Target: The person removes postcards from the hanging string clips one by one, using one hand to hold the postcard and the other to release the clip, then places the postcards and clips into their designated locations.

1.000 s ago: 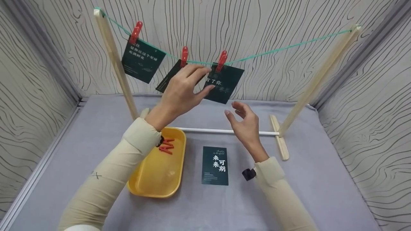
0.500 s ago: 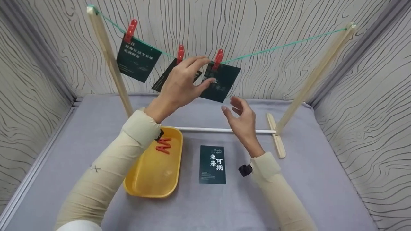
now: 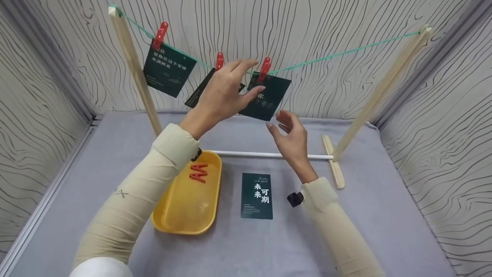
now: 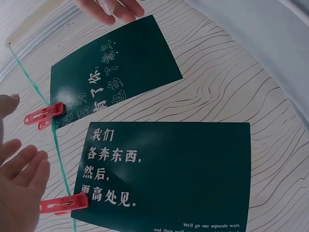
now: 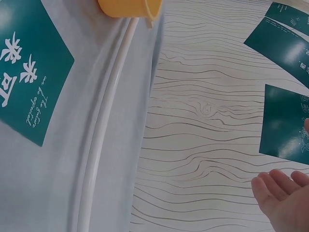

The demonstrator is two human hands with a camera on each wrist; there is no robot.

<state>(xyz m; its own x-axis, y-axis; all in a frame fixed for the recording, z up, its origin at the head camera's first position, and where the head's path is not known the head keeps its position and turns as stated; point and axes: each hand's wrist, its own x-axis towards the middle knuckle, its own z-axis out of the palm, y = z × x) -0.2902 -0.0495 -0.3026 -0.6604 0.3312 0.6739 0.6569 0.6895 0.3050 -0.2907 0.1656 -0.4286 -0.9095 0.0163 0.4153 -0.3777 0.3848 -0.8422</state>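
Note:
Three dark green cards hang from a green string by red clothespins. My left hand (image 3: 225, 90) is in front of the string between the middle card (image 4: 169, 169) and the rightmost card (image 4: 116, 67), its thumb overlapping the latter in the head view. In the left wrist view its loose fingers are beside the middle clothespin (image 4: 63, 203) and the right clothespin (image 4: 44, 114), gripping neither. My right hand (image 3: 290, 136) is relaxed, fingertips right at the rightmost card's lower edge, holding nothing. At the left end hangs another card (image 3: 169, 69) under its clothespin (image 3: 160, 35).
A yellow tray (image 3: 184, 227) with red clothespins (image 3: 198, 173) stands at the left on the grey cloth (image 3: 230, 250). A printed green card (image 3: 256, 196) lies beside it. Wooden posts (image 3: 380, 96) carry the string, with a white rod (image 3: 250, 154) between their bases.
My left hand has shifted slightly up and to the right, its thumb further across the rightmost card. My right hand has risen a little towards that card's lower edge. The head view has shifted slightly.

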